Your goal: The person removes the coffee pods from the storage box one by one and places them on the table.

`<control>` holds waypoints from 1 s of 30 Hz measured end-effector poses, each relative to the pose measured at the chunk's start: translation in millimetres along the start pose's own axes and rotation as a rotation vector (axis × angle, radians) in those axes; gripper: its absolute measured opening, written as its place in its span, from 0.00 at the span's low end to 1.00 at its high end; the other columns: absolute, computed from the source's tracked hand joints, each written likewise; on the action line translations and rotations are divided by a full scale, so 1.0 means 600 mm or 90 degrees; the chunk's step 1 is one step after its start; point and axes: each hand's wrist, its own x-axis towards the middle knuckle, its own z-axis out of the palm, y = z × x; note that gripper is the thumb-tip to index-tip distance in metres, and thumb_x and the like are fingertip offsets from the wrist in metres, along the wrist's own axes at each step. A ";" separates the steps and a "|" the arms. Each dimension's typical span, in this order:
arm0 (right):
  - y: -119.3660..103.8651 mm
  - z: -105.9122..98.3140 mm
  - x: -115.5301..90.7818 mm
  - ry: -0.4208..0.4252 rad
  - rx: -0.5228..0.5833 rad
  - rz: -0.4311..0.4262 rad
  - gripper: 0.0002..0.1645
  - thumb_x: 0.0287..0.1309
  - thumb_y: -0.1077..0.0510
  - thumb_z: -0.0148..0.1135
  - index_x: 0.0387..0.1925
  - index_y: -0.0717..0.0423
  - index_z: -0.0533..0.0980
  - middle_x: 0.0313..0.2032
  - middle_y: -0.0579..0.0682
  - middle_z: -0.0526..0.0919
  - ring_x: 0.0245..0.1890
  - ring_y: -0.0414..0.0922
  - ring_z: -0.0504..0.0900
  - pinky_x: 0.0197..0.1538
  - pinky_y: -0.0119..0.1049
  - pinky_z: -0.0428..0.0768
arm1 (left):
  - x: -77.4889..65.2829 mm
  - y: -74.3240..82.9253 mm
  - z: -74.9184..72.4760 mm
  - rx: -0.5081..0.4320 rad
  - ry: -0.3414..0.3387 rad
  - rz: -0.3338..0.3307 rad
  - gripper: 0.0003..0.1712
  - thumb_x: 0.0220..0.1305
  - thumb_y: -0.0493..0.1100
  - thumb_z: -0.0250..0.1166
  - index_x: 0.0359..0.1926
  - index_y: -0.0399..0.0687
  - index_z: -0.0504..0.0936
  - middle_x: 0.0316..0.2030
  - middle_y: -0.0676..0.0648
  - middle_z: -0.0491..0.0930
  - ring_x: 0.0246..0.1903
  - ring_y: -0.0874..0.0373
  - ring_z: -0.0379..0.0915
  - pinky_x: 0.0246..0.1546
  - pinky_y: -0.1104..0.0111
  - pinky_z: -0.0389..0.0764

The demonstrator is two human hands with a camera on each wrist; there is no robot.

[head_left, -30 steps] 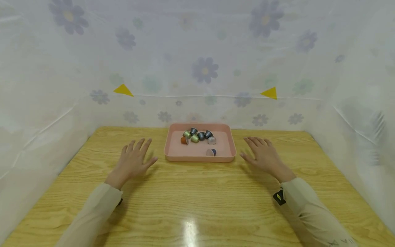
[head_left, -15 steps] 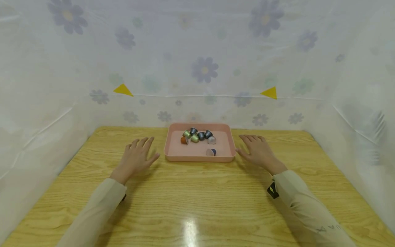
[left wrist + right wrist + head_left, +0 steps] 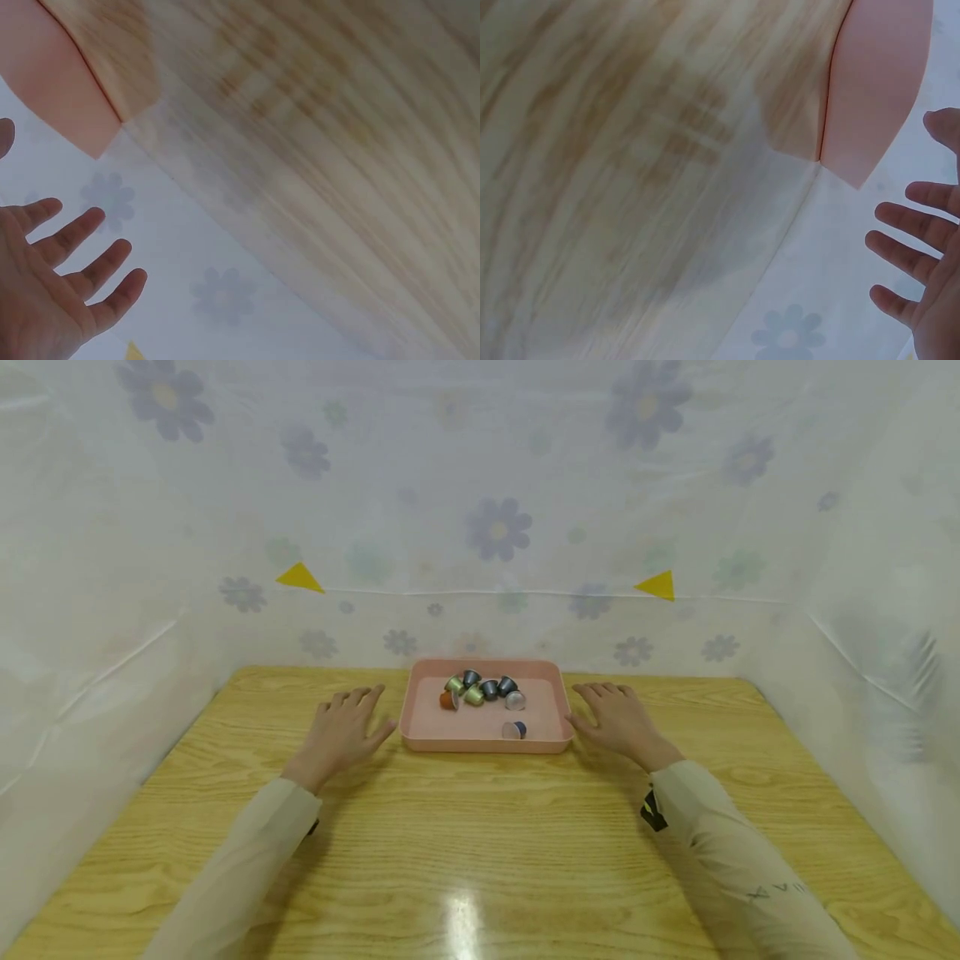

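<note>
A shallow pink tray (image 3: pixel 450 746) stands at the far middle of the table with several coffee capsules lying in it. An orange capsule (image 3: pixel 447 701), a green capsule (image 3: pixel 474 695) and a dark grey capsule (image 3: pixel 489 690) are among the cluster at the back. A blue capsule (image 3: pixel 519 730) lies on its side by the front wall, its pale lid facing left. Just left of the tray is my left hand (image 3: pixel 341 732), fingers spread and holding nothing. My right hand (image 3: pixel 618 718) is close to the tray's right wall, fingers extended; whether its thumb touches the tray I cannot tell.
The wooden table (image 3: pixel 465 843) reaches back to a flowered white curtain (image 3: pixel 480 460), which also closes off both sides. Two yellow triangles, a left marker (image 3: pixel 300 578) and a right marker (image 3: pixel 657 586), are on the curtain behind the tray.
Both hands have moved inward and slightly forward, closing in on the tray from either side. The tray and the capsules stay where they were.
</note>
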 end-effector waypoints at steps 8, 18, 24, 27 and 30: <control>-0.004 0.006 0.011 -0.019 -0.004 -0.008 0.33 0.60 0.43 0.51 0.61 0.58 0.65 0.57 0.59 0.72 0.58 0.59 0.68 0.58 0.59 0.63 | 0.013 0.004 0.005 0.008 0.013 0.008 0.39 0.64 0.63 0.47 0.69 0.50 0.53 0.60 0.38 0.64 0.57 0.36 0.61 0.52 0.42 0.64; -0.008 0.019 0.025 -0.024 -0.005 -0.017 0.31 0.61 0.42 0.50 0.59 0.57 0.68 0.56 0.58 0.74 0.56 0.58 0.70 0.57 0.58 0.64 | 0.031 0.002 0.020 0.007 0.018 0.018 0.37 0.64 0.63 0.47 0.68 0.49 0.57 0.59 0.39 0.67 0.56 0.37 0.63 0.51 0.43 0.66; -0.010 0.024 0.029 -0.035 0.004 -0.007 0.30 0.61 0.43 0.50 0.58 0.57 0.69 0.56 0.58 0.74 0.56 0.58 0.70 0.56 0.58 0.64 | 0.040 0.005 0.027 -0.005 0.014 0.021 0.35 0.64 0.62 0.48 0.67 0.49 0.60 0.58 0.40 0.67 0.56 0.37 0.63 0.51 0.43 0.66; -0.012 0.026 0.030 -0.040 0.010 -0.005 0.29 0.61 0.44 0.50 0.58 0.57 0.69 0.55 0.58 0.74 0.56 0.58 0.70 0.56 0.59 0.65 | 0.044 0.008 0.029 -0.010 0.007 0.025 0.35 0.64 0.62 0.48 0.66 0.50 0.60 0.59 0.40 0.67 0.56 0.37 0.63 0.51 0.43 0.66; -0.012 0.028 0.030 -0.040 0.008 -0.007 0.28 0.61 0.45 0.50 0.57 0.58 0.69 0.55 0.59 0.74 0.55 0.59 0.71 0.55 0.59 0.66 | 0.046 0.012 0.028 -0.012 -0.002 0.032 0.34 0.64 0.62 0.47 0.66 0.51 0.61 0.59 0.40 0.67 0.56 0.37 0.63 0.51 0.43 0.66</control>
